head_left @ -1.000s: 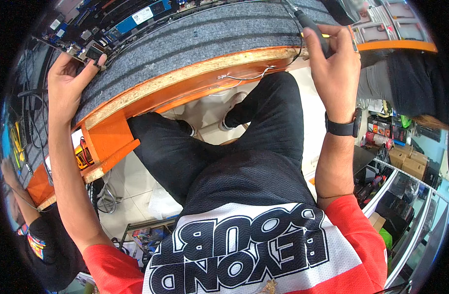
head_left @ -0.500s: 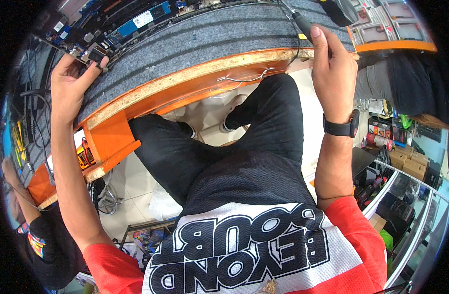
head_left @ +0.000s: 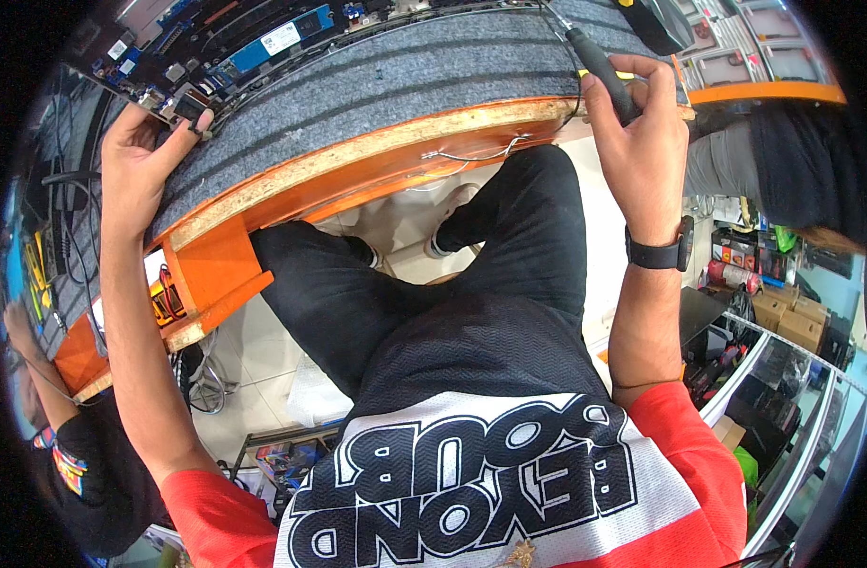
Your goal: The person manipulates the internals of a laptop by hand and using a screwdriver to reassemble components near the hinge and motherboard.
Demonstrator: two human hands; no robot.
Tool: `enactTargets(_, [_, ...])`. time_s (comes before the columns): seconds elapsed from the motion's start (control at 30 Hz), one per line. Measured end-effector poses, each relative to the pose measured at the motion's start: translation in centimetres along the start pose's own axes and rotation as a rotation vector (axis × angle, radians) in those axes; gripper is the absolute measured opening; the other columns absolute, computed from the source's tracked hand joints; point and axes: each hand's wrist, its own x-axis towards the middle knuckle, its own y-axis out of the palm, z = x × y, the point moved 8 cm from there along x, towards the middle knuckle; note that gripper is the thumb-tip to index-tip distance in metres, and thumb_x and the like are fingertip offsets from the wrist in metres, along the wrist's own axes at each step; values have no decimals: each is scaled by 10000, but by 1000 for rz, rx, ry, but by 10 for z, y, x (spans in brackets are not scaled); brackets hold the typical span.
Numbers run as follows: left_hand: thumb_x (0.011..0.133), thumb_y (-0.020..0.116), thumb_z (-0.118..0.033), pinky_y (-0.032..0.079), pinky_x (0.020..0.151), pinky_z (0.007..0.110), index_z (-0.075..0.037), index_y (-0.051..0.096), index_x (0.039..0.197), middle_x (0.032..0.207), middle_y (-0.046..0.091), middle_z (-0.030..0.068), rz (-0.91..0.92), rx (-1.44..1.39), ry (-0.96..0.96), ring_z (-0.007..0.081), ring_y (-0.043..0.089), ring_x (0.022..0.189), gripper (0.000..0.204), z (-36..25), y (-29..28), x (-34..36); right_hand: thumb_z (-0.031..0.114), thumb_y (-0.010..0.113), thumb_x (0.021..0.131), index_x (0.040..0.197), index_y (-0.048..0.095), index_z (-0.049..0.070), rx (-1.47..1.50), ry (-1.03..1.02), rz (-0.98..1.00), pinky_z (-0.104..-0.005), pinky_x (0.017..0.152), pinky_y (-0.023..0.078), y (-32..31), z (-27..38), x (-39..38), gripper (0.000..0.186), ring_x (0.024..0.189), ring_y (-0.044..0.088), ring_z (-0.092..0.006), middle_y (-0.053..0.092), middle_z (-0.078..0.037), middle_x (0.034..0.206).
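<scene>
"What does the left hand hold?"
"The device, grip narrow at its near left corner, over the counter."
"And the right hand?"
"Its grip wraps the tool, above the counter's right side."

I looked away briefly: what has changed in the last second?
The right hand curled tighter around the dark grey, cylindrical tool handle, then opened out again, still holding it; nothing was let go. The left hand stayed at the edge of the opened black electronic device.
</scene>
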Motion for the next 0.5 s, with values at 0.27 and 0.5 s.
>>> enactTargets(0.27, [900,721,-24,540,922,303,-1,678,1179,1078,733,89,-6,37,-12,136,678,1005,283,4,-4,-1,273,697,966,1084,643,20,-52,1,31,-385,564,496,-2,5,2,284,583,665,-308,666,-166,682])
enactTargets(0.5, [898,708,-10,536,929,300,3,684,1166,1080,729,86,-21,47,-37,131,672,1000,269,-1,0,0,274,711,953,1081,646,27,-77,46,47,-382,573,498,2,-7,3,286,593,669,-305,672,-161,688])
